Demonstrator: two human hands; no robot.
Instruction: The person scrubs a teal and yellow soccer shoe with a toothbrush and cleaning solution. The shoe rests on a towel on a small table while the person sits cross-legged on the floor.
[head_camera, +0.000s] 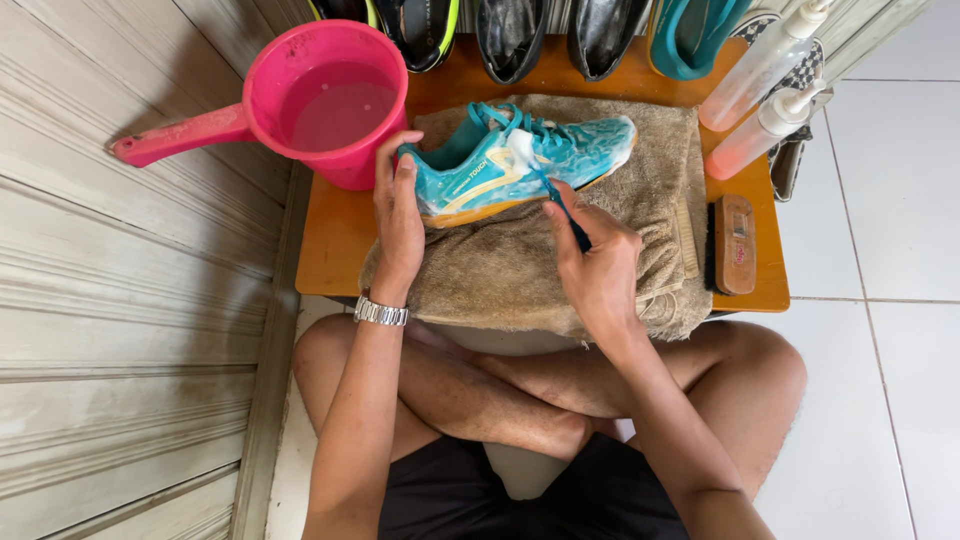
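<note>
Left hand: the left hand (398, 215) grips the heel end of a turquoise lace-up sports shoe with cream and orange side stripes (520, 160), thumb and fingers closed around the heel.
Right hand: the right hand (598, 268) is pinched on a thin blue-handled brush (562, 208); its white head touches the side of the shoe near the laces.
Shoe: it lies on its side on a brown fluffy towel (520, 265), toe pointing to the person's right, wet with white foam.
Towel: spread over a low orange wooden worktop (335, 240).
Dipper: a pink plastic water dipper with a long handle (300, 100) stands just beside the shoe's heel, holding water.
Bottles: 2 clear pump bottles (765, 100) lie at the worktop's right corner.
Brush: a wooden-backed scrubbing brush (733, 243) rests at the right edge.
Back row: dark shoes (510, 35) line the far edge.
Wrist: a silver metal watch (381, 313) on the left wrist.
</note>
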